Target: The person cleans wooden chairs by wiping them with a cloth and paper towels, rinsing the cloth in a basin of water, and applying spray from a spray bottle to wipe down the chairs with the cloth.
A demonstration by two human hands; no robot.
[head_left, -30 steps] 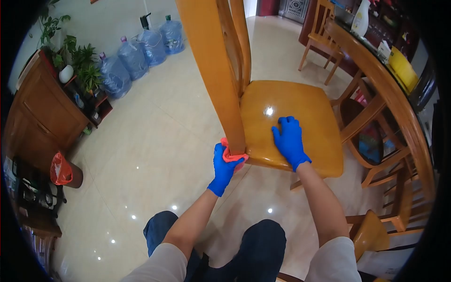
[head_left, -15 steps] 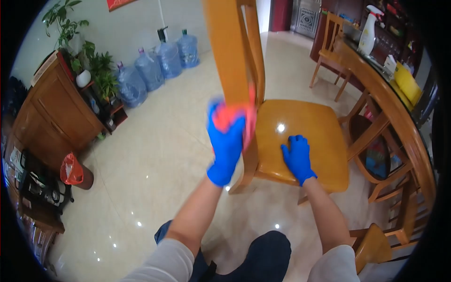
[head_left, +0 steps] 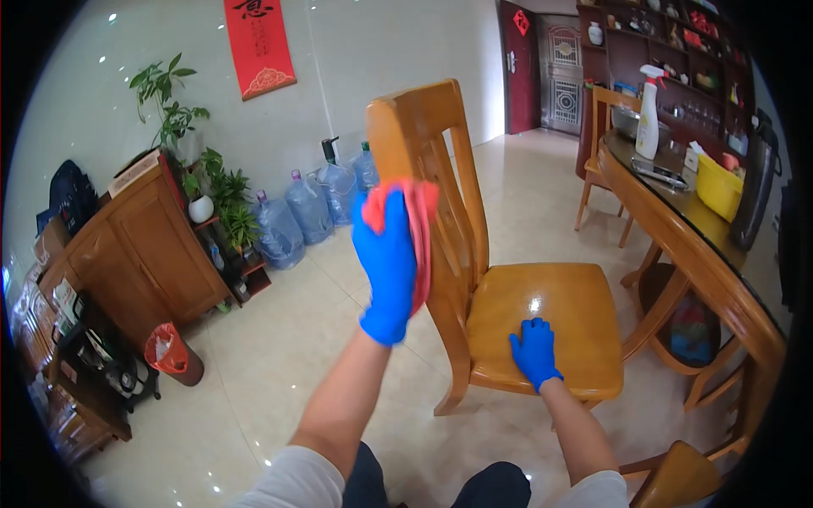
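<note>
A wooden chair (head_left: 546,292) stands in front of me, its tall slatted backrest on the left of the seat. My left hand (head_left: 387,262), in a blue glove, is wrapped round a red cloth (head_left: 421,233) and holds it against the side post of the backrest, near the upper part. The cloth hangs down beside the fingers. My right hand (head_left: 535,351), also gloved in blue, rests on the front part of the seat with its fingers apart and holds nothing.
A table (head_left: 669,220) on the right bears a spray bottle (head_left: 648,118) and a yellow basin (head_left: 718,188). Large water bottles (head_left: 279,230) and plants line the wall. A lined bin (head_left: 175,356) and a wooden cabinet (head_left: 148,254) are at left.
My left hand has moved with the red cloth from the foot of the backrest post up towards its top. My right hand stays on the seat. The view has tilted upward.
</note>
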